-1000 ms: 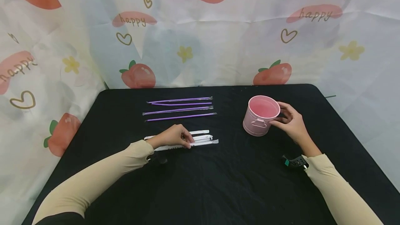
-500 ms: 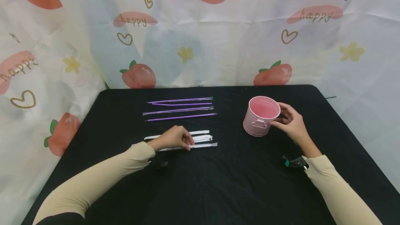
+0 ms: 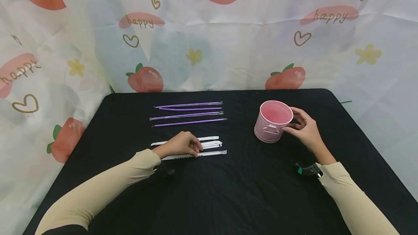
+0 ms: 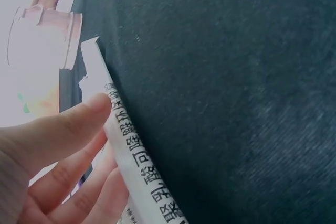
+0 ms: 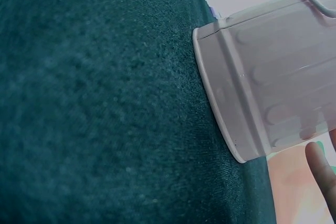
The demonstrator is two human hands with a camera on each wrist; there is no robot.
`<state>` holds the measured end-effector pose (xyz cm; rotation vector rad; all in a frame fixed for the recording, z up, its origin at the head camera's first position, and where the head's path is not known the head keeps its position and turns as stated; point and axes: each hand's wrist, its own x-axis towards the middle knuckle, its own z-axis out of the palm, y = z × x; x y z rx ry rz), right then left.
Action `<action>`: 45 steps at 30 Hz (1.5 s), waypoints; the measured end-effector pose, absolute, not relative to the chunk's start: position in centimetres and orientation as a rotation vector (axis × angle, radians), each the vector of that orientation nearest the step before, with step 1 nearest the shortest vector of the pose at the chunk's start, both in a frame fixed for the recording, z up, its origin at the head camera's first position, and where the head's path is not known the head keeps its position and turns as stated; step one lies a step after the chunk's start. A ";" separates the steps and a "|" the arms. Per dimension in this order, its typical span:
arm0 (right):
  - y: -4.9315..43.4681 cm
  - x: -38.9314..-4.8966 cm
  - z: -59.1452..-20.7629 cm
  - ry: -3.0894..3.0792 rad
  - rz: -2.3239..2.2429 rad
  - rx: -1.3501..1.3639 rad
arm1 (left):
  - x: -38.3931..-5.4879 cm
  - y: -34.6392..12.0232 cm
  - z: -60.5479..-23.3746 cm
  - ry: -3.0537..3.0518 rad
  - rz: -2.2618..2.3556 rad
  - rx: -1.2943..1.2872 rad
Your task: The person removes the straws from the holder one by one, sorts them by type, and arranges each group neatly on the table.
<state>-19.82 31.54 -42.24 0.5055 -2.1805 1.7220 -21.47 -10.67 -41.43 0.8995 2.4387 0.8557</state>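
Observation:
My left hand (image 3: 179, 144) pinches the nearest of several white paper-wrapped straws (image 3: 213, 153) between thumb and fingers. In the left wrist view, dark printed characters run along that wrapped straw (image 4: 139, 166), and the thumb (image 4: 84, 119) lies at its edge. The other white wrapped straws (image 3: 210, 143) lie just behind it, partly hidden by the hand. On the right, my right hand (image 3: 303, 128) holds a pink bucket (image 3: 268, 131) by its side, thumb at the front and fingers behind the rim. The bucket stands upright, a small handle on its side; its visible inside shows only pink.
Several purple straws in clear wrappers (image 3: 189, 122) lie in a spread row behind the white ones. A black cloth (image 3: 228, 198) covers the table. Behind and to the left hangs a pale curtain (image 3: 228, 46) printed with fruit and hearts.
The nearest white wrapped straw has shifted slightly toward me, opening a gap from the others, with the left hand's fingertips on it. The right hand and the bucket have stayed put.

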 end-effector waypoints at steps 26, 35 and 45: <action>31.5 -20.0 -42.3 -2.175 1.711 0.510 | -24.7 -13.7 -38.9 2.090 1.606 0.798; 31.7 -19.9 -42.3 -2.211 1.701 0.508 | -23.7 -15.4 -37.9 2.138 1.964 0.769; 32.3 -19.5 -41.3 -2.371 1.512 0.519 | -22.5 -16.2 -37.4 2.170 2.280 0.798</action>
